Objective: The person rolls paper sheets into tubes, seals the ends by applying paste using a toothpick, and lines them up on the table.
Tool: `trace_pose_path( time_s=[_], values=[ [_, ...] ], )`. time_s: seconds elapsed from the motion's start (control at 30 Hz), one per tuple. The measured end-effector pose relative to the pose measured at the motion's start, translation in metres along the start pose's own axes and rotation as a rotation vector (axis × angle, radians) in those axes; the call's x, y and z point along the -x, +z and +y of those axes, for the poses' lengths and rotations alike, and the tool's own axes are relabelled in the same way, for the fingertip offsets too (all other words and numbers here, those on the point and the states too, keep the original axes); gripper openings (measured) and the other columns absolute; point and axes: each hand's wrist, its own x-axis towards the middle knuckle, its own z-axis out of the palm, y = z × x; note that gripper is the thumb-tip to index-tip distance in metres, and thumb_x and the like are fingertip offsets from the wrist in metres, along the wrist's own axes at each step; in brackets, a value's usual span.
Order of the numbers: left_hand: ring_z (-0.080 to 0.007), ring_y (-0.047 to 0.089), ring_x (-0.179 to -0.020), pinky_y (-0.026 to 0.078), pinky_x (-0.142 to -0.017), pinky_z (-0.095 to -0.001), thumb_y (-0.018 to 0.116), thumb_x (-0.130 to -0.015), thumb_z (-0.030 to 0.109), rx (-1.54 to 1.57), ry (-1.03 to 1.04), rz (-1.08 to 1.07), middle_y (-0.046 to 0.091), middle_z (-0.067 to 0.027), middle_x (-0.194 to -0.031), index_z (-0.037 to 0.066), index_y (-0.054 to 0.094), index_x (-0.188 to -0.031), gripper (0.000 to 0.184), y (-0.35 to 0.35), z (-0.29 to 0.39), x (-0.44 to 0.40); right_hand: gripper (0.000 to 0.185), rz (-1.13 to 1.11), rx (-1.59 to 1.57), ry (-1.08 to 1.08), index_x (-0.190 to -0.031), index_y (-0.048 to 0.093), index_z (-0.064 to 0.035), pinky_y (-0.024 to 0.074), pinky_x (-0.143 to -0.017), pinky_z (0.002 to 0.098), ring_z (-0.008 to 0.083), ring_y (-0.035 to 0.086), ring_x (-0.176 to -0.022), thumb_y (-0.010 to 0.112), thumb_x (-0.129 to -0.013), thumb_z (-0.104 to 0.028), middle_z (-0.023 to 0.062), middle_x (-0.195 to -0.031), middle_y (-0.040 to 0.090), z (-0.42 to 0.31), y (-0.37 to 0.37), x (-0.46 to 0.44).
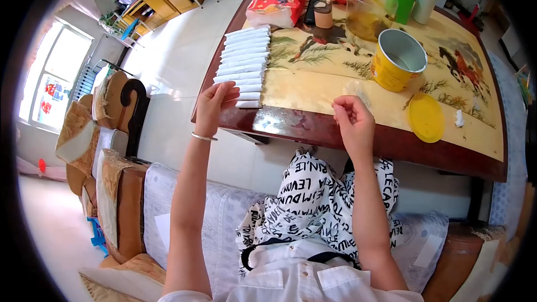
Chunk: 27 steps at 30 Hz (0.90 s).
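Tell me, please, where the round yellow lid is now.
In the head view, the yellow lid lies right of centre on the table, below the yellow can and left of a white scrap.

The person's two bare arms rise from the bottom edge of the frame. The left arm (191,201) runs almost straight up left of centre, its wrist (206,129) bent slightly so the left hand (213,102) turns inward, fingers curled and pointing right. The right arm (368,212) climbs from the lower right, leaning left toward the right hand (356,123), whose fingers bend toward the thumb at right of centre. The hands are well apart, at nearly equal height.
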Motion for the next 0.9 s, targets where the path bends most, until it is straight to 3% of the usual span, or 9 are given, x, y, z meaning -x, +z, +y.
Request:
trace_pose_path(
  time_s=[0.13, 0.27, 0.43, 0.5, 0.57, 0.6, 0.73, 0.8, 0.9],
  values=[
    [-0.0129, 0.062, -0.1, 0.053, -0.075, -0.0251, 0.052, -0.097, 0.023, -0.102, 0.039, -0.138, 0.066, -0.0086, -0.109, -0.001, 0.062, -0.115, 0.032, 0.055, 0.002, 0.004, 0.007, 0.041, 0.16, -0.21, -0.092, 0.062, -0.0027, 0.0481, -0.06, 0.0233, 0.0128, 0.059, -0.066, 0.061, -0.085, -0.002, 0.0069, -0.082, 0.064, -0.02, -0.014, 0.0],
    [-0.0109, 0.063, -0.086, 0.053, -0.071, -0.0245, 0.063, -0.089, 0.01, -0.195, 0.07, -0.246, 0.069, -0.0081, -0.098, -0.002, 0.069, -0.098, 0.017, 0.109, 0.003, 0.002, 0.009, 0.234, 0.087, -0.236, -0.092, 0.061, -0.0032, 0.0472, -0.057, 0.0234, 0.0124, 0.058, -0.064, 0.062, -0.084, -0.001, 0.0063, -0.082, 0.064, -0.027, -0.035, 0.0],
    [-0.0096, 0.061, -0.073, 0.051, -0.069, -0.0234, 0.074, -0.075, 0.0, -0.17, 0.237, -0.478, 0.067, -0.0068, -0.083, -0.002, 0.064, -0.078, 0.01, 0.216, 0.019, 0.013, 0.007, 0.615, -0.133, -0.387, -0.096, 0.059, 0.0015, 0.0464, -0.068, 0.0211, 0.0086, 0.057, -0.074, 0.058, -0.089, 0.0, 0.005, -0.091, 0.062, -0.033, -0.085, -0.001],
    [-0.0094, 0.06, -0.071, 0.051, -0.066, -0.0222, 0.077, -0.074, 0.004, -0.152, 0.282, -0.588, 0.063, -0.0043, -0.077, -0.001, 0.063, -0.075, 0.015, 0.274, 0.029, 0.025, 0.012, 0.8, -0.201, -0.372, -0.103, 0.056, 0.0, 0.0471, -0.07, 0.0213, 0.0102, 0.057, -0.078, 0.057, -0.091, -0.003, 0.007, -0.097, 0.061, -0.042, -0.112, 0.001],
    [-0.0088, 0.059, -0.066, 0.05, -0.063, -0.0227, 0.078, -0.073, 0.009, -0.246, 0.467, -0.658, 0.061, -0.0033, -0.072, 0.0, 0.061, -0.074, 0.02, 0.334, 0.037, 0.037, 0.013, 0.911, -0.231, -0.377, -0.105, 0.054, -0.0008, 0.047, -0.07, 0.0213, 0.0106, 0.057, -0.079, 0.057, -0.092, -0.004, 0.0074, -0.098, 0.061, -0.043, -0.137, 0.0],
    [-0.0091, 0.06, -0.072, 0.05, -0.064, -0.0225, 0.077, -0.075, 0.01, -0.305, 0.438, -0.734, 0.063, -0.0031, -0.076, -0.001, 0.062, -0.077, 0.019, 0.363, 0.042, 0.04, 0.013, 1.003, -0.239, -0.37, -0.105, 0.054, -0.0023, 0.045, -0.068, 0.0208, 0.0095, 0.055, -0.077, 0.056, -0.093, -0.006, 0.0072, -0.098, 0.061, -0.044, -0.148, 0.001],
    [-0.0184, 0.066, -0.083, 0.053, -0.07, -0.0309, 0.075, -0.076, 0.013, -0.251, 0.635, -0.816, 0.067, -0.0091, -0.087, 0.0, 0.063, -0.093, 0.024, 0.485, 0.024, 0.026, 0.013, 1.15, -0.318, -0.373, -0.105, 0.054, -0.0042, 0.0428, -0.065, 0.0207, 0.0085, 0.053, -0.074, 0.055, -0.093, -0.007, 0.0072, -0.099, 0.061, -0.04, -0.175, 0.005],
    [-0.0314, 0.063, -0.089, 0.052, -0.078, -0.0389, 0.071, -0.075, 0.012, -0.423, 1.006, -0.671, 0.066, -0.0179, -0.091, 0.001, 0.062, -0.102, 0.031, 0.529, 0.015, 0.021, 0.014, 1.175, -0.314, -0.374, -0.106, 0.053, -0.0042, 0.0427, -0.064, 0.0211, 0.0087, 0.053, -0.075, 0.055, -0.093, -0.007, 0.0074, -0.099, 0.061, -0.039, -0.188, 0.008],
    [-0.0344, 0.062, -0.088, 0.049, -0.079, -0.0438, 0.066, -0.078, 0.014, -0.695, 0.922, -0.81, 0.065, -0.0181, -0.091, 0.002, 0.065, -0.1, 0.025, 0.563, 0.005, 0.022, 0.014, 1.199, -0.355, -0.346, -0.107, 0.054, -0.0047, 0.0427, -0.065, 0.0212, 0.0088, 0.053, -0.075, 0.055, -0.093, -0.007, 0.0072, -0.099, 0.061, -0.039, -0.206, 0.011]
  ],
)
